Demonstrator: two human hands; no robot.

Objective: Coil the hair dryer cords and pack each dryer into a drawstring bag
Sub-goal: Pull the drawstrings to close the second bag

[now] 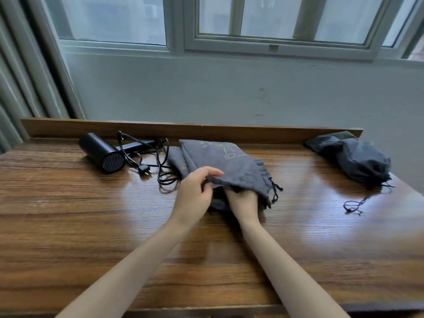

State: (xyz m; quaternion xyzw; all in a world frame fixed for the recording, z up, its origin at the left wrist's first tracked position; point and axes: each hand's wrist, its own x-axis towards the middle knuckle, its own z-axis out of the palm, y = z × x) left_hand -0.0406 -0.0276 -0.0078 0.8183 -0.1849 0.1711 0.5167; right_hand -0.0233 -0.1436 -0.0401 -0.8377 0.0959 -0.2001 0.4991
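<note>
A grey drawstring bag (229,164) with pale printing lies in the middle of the wooden table (91,226), on top of another grey bag (176,158). My left hand (197,189) pinches the upper edge of the top bag's mouth. My right hand (243,198) reaches into that mouth, its fingers hidden by the cloth. A black hair dryer (101,152) lies at the back left. Its loose black cord (160,166) and plug (144,169) trail toward the bags. A filled dark bag (358,159) sits at the back right.
A raised wooden ledge (183,130) runs along the table's far edge, below a wall and window. Curtains hang at the left. A loose black drawstring (354,205) from the filled bag lies on the table at the right.
</note>
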